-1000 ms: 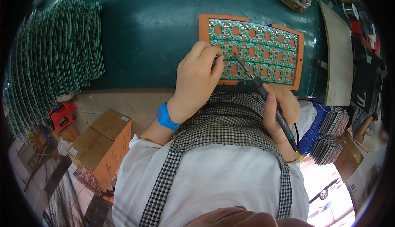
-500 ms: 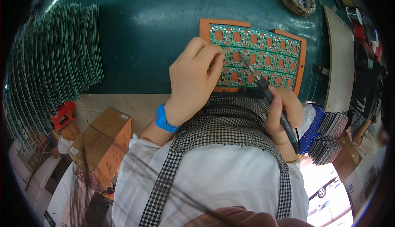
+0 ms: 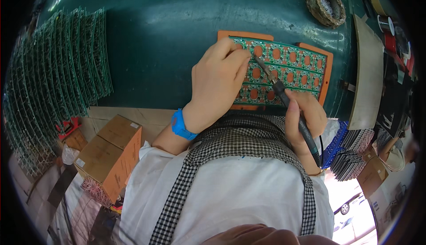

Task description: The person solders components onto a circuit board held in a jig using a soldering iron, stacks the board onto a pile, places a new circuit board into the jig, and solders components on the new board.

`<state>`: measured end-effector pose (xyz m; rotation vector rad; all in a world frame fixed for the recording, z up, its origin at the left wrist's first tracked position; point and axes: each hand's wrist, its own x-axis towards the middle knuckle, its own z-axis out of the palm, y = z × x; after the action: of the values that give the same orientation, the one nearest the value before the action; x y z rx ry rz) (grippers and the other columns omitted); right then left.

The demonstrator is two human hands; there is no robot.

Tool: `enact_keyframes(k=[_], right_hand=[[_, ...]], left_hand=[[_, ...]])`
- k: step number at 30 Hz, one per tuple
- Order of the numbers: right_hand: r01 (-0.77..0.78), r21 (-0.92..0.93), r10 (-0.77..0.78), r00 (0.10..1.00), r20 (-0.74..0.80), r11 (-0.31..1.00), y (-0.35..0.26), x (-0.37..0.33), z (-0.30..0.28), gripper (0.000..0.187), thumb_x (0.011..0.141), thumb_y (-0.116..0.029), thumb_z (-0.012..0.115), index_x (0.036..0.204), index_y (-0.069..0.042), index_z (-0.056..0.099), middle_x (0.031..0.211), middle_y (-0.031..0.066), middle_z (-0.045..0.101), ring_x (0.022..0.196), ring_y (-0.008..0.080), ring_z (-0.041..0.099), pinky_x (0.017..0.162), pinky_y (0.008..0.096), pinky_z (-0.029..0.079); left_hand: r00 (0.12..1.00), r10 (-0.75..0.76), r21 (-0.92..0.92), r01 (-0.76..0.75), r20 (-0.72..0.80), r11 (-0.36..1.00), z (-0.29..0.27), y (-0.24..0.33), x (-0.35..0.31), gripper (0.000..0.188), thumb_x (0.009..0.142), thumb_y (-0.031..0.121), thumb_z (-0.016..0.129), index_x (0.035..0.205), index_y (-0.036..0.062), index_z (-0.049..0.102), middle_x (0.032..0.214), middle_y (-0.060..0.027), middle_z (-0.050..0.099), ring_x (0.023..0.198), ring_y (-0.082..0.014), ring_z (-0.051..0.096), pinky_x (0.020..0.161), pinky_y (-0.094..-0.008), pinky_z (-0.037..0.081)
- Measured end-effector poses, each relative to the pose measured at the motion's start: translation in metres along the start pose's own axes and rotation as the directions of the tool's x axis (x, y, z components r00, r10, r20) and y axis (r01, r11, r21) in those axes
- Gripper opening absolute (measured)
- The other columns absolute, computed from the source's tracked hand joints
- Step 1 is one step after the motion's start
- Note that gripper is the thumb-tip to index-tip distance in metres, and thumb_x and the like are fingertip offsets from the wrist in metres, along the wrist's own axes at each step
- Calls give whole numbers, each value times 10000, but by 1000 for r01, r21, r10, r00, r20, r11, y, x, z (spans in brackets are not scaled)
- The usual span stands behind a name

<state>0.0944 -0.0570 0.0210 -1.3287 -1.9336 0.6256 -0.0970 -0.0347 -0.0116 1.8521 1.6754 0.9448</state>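
My right hand (image 3: 307, 115) grips a soldering iron (image 3: 282, 95) by its dark handle. The iron slants up to the left, its tip over a green panel of small circuit boards (image 3: 284, 57) between the top and middle rows. Under the panel lies an orange holder (image 3: 329, 72), its rim showing around it. My left hand (image 3: 218, 78), with a blue watch on its wrist, is above the panel's left end. Its thumb and fingertips are pinched together close to the iron's tip; whatever they hold is too small to make out.
Many green circuit panels (image 3: 66, 63) stand in a row at the left of the green table (image 3: 155, 45). A crusty round pot (image 3: 314, 9) sits far right, with a pale board (image 3: 366, 76) and a wire spool (image 3: 385, 24) beyond it. Cardboard boxes (image 3: 104, 149) are below the table, left.
Both hands have moved a little farther away over the panel. The iron's tip has gone from the middle row toward the top row, and the left fingertips have followed. The whole view has shifted slightly.
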Motion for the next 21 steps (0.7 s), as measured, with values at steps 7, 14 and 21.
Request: enact_keyframes(k=[7,14,21], right_hand=[[204,-41,-206,977,-46,978,3,14,8,121,720,-1,610,829,22,658,709,123,663,540,214,626,499,285,490],[202,-7,-202,978,-47,979,5,15,18,145,709,8,618,846,23,663,670,104,640,523,200,609,483,267,475],[114,53,-106,986,-128,992,8,3,4,66,713,4,605,762,35,637,670,123,651,546,221,630,509,294,496]], left_hand=[[990,-135,-61,132,-36,989,-3,-4,9,52,793,39,614,817,39,567,811,-75,515,586,-240,575,528,-356,457],[989,-149,-42,149,6,988,0,-5,8,56,790,45,607,814,28,559,826,-90,515,616,-269,578,529,-378,457],[983,-180,-84,183,42,980,-3,1,1,97,791,31,611,864,31,546,853,-102,514,645,-274,584,542,-373,468]])
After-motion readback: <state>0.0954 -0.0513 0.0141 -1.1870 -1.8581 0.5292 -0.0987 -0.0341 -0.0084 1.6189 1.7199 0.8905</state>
